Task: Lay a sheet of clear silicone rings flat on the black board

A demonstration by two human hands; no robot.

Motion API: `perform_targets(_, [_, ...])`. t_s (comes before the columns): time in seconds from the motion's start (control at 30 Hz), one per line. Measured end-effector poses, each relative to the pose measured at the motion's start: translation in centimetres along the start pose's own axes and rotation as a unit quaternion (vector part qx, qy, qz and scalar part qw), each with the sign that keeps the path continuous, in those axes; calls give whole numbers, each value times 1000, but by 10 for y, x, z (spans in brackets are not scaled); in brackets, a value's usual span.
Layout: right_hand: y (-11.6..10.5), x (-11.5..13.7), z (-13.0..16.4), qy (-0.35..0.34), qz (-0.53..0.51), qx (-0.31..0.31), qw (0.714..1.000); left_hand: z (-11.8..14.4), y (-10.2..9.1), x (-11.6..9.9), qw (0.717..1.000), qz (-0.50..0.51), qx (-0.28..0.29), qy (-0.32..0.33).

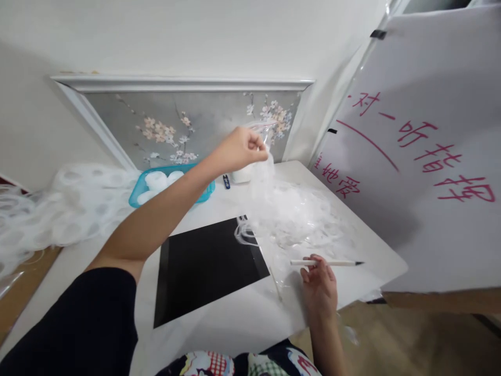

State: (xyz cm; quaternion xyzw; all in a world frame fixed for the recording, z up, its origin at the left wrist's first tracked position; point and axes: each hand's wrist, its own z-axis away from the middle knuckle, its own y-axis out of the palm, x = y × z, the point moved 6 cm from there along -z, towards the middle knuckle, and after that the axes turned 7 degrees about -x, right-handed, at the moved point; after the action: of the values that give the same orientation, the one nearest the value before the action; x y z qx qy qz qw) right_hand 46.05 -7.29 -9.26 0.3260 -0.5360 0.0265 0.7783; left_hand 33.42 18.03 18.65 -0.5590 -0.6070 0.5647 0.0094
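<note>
White, filmy plastic sheet (270,172), thin and crumpled, hangs from the left hand (238,150), which is closed in a pinch on its upper edge and lifts it clear above the table; its lower part trails into a loose heap of the same clear film (301,219) lying on the right half of the tabletop. The right hand (320,284) rests at the near edge, fingers curled lightly around a slim white pen-like tool (326,263) whose dark tip points right. Judged from the heap, much film remains unsorted, and only the one piece is in hand. A black mat (207,266) lies flat at the centre of the white table (242,318), bare of any work. Behind it sits a blue tray (135,196) holding white rolls (158,180), with a small dark blue item (226,181) just beside it. More punched white film (58,203) spills off the left side. A floral wall panel (188,125) backs the table; a white board with red writing (426,151) leans at right.
</note>
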Motion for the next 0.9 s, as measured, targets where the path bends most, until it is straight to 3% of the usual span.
perform_targets(0.13, [5, 0, 2, -41, 103, 25, 994, -42, 24, -25, 998, 5, -20, 65])
perform_targets(0.2, [6, -2, 3, -40, 139, 26, 989, -46, 35, -26, 997, -10, -11, 75])
perform_targets(0.27, [9, -2, 7, -43, 156, 28, 986, -34, 42, -18, 996, -40, 7, 74])
perform_targets(0.37, [14, 3, 21, -67, 169, 32, 983, 19, 45, 13, 991, -104, 74, 42])
perform_targets(0.5, [13, 11, 39, -99, 213, 23, 972, 137, 35, 73, 975, -114, 188, -41])
perform_targets(0.57, [14, 10, 39, -75, 204, 23, 976, 197, 21, 105, 970, -83, 206, -96])
perform_targets(0.63, [20, 4, 33, -3, 133, 25, 991, 248, -2, 138, 969, -72, 167, -164])
perform_targets(0.7, [34, -2, 30, 65, 87, 34, 993, 288, -35, 175, 955, -125, 99, -249])
perform_targets(0.77, [51, -3, 31, 91, 78, 38, 992, 321, -76, 211, 904, -254, 36, -342])
perform_targets(0.9, [80, -13, 45, 112, 96, 48, 988, 358, -142, 260, 817, -375, -40, -437])
